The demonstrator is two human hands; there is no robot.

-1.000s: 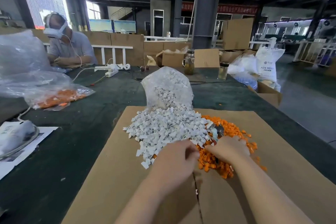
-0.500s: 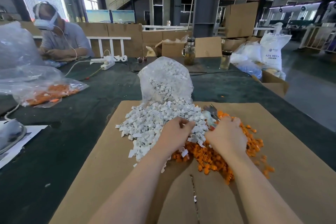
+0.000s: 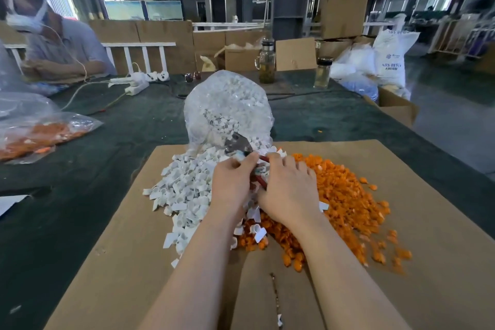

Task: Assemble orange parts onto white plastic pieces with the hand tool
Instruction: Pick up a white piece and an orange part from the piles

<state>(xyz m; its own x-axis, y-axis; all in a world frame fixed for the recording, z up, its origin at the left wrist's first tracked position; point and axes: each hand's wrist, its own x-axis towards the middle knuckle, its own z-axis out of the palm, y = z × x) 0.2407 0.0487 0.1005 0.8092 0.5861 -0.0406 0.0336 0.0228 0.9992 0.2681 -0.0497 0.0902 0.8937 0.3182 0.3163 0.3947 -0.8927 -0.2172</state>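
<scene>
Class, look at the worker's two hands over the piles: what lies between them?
In the head view, the hand tool, its red handles running down between the left hand and right hand, metal head poking out above.

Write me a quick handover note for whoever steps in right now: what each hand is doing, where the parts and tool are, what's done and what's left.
Left hand: fingers pinch a white piece at the tool's head.
Right hand: its grip is on the red handles of the hand tool, metal head pointing away over the piles.
White pieces: heap on the cardboard sheet, left of the hands, spilling from a clear bag.
Orange parts: heap to the right, on the same sheet.
Done: no separate pile of finished pieces is visible.
Left: both heaps look large; nearly all assembly seems to remain.
</scene>
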